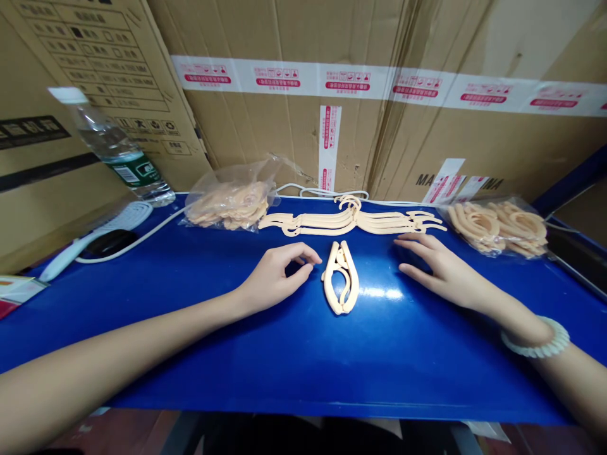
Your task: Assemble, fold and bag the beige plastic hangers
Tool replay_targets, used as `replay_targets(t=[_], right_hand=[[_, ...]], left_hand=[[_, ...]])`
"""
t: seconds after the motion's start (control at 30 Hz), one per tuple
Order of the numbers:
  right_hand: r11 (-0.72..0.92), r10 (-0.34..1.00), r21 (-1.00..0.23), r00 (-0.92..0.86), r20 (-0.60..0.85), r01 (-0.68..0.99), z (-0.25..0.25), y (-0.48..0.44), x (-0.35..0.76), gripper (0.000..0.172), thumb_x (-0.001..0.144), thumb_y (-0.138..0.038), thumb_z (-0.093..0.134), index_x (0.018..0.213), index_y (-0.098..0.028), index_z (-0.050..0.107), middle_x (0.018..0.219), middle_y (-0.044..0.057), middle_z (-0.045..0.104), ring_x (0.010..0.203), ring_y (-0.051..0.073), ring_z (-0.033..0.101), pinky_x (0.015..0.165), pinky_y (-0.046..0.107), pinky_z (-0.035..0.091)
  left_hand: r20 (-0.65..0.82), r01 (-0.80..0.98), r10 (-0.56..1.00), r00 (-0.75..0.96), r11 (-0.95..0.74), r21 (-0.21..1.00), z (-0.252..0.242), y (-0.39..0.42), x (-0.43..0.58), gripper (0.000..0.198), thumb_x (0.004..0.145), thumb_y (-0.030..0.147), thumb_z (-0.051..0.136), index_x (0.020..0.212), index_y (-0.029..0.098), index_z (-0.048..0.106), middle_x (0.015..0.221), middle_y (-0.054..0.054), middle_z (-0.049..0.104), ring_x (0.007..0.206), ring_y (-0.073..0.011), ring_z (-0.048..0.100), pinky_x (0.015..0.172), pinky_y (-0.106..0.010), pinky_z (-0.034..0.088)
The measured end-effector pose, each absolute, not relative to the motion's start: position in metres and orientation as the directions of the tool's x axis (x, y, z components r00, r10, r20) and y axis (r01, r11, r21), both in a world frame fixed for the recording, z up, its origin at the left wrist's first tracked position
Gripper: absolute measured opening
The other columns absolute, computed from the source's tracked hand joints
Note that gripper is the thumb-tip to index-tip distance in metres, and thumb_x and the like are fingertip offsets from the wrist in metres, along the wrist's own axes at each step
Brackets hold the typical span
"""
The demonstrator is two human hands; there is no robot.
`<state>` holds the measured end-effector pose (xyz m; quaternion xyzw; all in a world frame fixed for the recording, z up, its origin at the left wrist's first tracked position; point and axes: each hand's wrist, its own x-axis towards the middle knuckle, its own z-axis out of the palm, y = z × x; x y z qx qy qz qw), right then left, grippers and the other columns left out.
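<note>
A cream folding hanger (351,287), folded up, lies on the blue table (284,360) between my hands. My left hand (279,275) is just left of it, fingers curved with a gap to the thumb and nothing held. Farther to the right, my right hand (434,268) rests with fingers apart, holding nothing; a pale bead bracelet circles that wrist. Behind the folded hanger, several unfolded hangers (327,222) lie stacked, their hooks pointing to the back. The fingertips of my right hand come near the right end of this stack.
Clear bags of folded hangers lie at back left (227,205) and back right (497,227). A water bottle (137,170), a white-handled brush (95,237) and a black object (112,242) with a white cable are at left. Large cardboard boxes (265,133) stand behind the table.
</note>
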<state>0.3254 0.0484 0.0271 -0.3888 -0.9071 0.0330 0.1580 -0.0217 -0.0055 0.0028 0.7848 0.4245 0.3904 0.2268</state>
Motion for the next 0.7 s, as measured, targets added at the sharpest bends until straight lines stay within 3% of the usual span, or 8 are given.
replay_targets(t=[0.1,0.27,0.37,0.5,0.7], right_hand=[[0.669,0.734,-0.120,-0.625,0.268,0.734,0.021,0.056,0.333,0.062,0.098,-0.052,0.047,0.147,-0.015,0.049,0.150,0.021,0.050,0.138,0.039,0.048,0.115,0.060,0.040],[0.639,0.758,-0.059,-0.614,0.221,0.767,0.015,0.063,0.341,0.075,0.101,-0.055,0.040,0.161,-0.013,0.022,0.165,0.021,0.026,0.153,0.037,0.022,0.121,0.060,0.029],[0.604,0.793,-0.048,-0.593,0.138,0.796,0.012,0.064,0.342,0.078,0.101,-0.059,0.036,0.161,-0.012,0.021,0.166,0.021,0.024,0.154,0.036,0.017,0.120,0.061,0.029],[0.584,0.803,-0.007,-0.576,0.150,0.812,0.012,0.064,0.341,0.074,0.101,-0.059,0.036,0.157,-0.011,0.033,0.160,0.023,0.036,0.152,0.039,0.026,0.118,0.063,0.030],[0.645,0.737,-0.023,-0.613,0.286,0.764,0.018,0.064,0.339,0.047,0.101,-0.040,0.041,0.132,-0.012,0.061,0.135,0.022,0.058,0.124,0.036,0.059,0.106,0.056,0.049]], left_hand=[[0.427,0.480,0.841,0.333,-0.540,0.691,0.003,-0.005,-0.021,0.017,0.090,0.016,0.054,0.097,0.019,0.069,0.096,-0.004,0.076,0.086,-0.0173,0.072,0.077,-0.030,0.058],[0.436,0.470,0.834,0.339,-0.552,0.689,0.001,-0.005,-0.021,0.017,0.089,0.016,0.055,0.097,0.019,0.069,0.095,-0.004,0.075,0.085,-0.0168,0.071,0.077,-0.030,0.058],[0.434,0.472,0.835,0.337,-0.549,0.689,0.001,-0.005,-0.021,0.017,0.089,0.015,0.054,0.097,0.019,0.069,0.095,-0.003,0.075,0.085,-0.0166,0.071,0.078,-0.030,0.058],[0.434,0.472,0.833,0.343,-0.552,0.687,0.001,-0.005,-0.021,0.017,0.089,0.015,0.054,0.097,0.019,0.069,0.096,-0.003,0.075,0.085,-0.0165,0.071,0.078,-0.030,0.057],[0.445,0.471,0.827,0.344,-0.562,0.680,0.001,-0.005,-0.021,0.017,0.089,0.014,0.054,0.096,0.019,0.069,0.095,-0.003,0.075,0.086,-0.0166,0.071,0.079,-0.030,0.058]])
